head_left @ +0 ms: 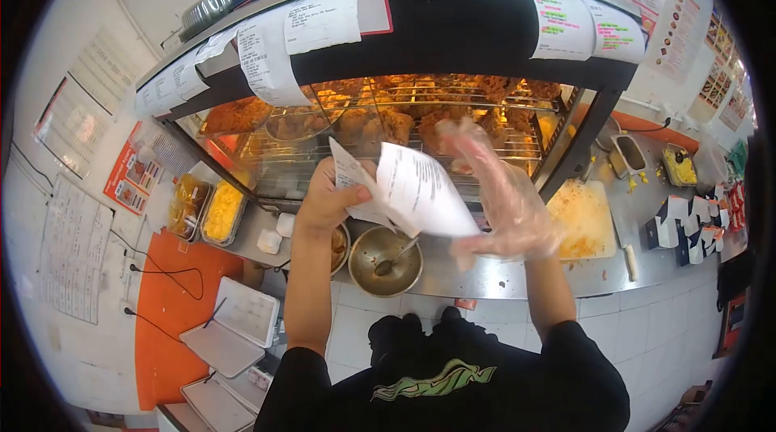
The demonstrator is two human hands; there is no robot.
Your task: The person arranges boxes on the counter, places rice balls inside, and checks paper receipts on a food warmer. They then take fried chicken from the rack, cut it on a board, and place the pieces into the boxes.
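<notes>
My left hand (pixel 335 193), bare, pinches printed paper receipts (pixel 416 189) between thumb and fingers. The slips curl and fan out to the right, in front of a glass-fronted warmer cabinet. A clear plastic glove covers my right hand (pixel 509 198), which is held with fingers and thumb spread just right of the paper, blurred by motion. Behind both hands, fried chicken (pixel 388 125) lies on the wire racks of the cabinet. Below the receipts stands a steel bowl (pixel 385 274) with a spoon (pixel 396 258) in it.
More receipts (pixel 323 20) hang along the cabinet's top edge. To the right are a cutting board (pixel 582 218), a knife (pixel 630 258) and several folded boxes (pixel 687 226). At left sit a tub of yellow shreds (pixel 226 212) and white trays (pixel 246 311).
</notes>
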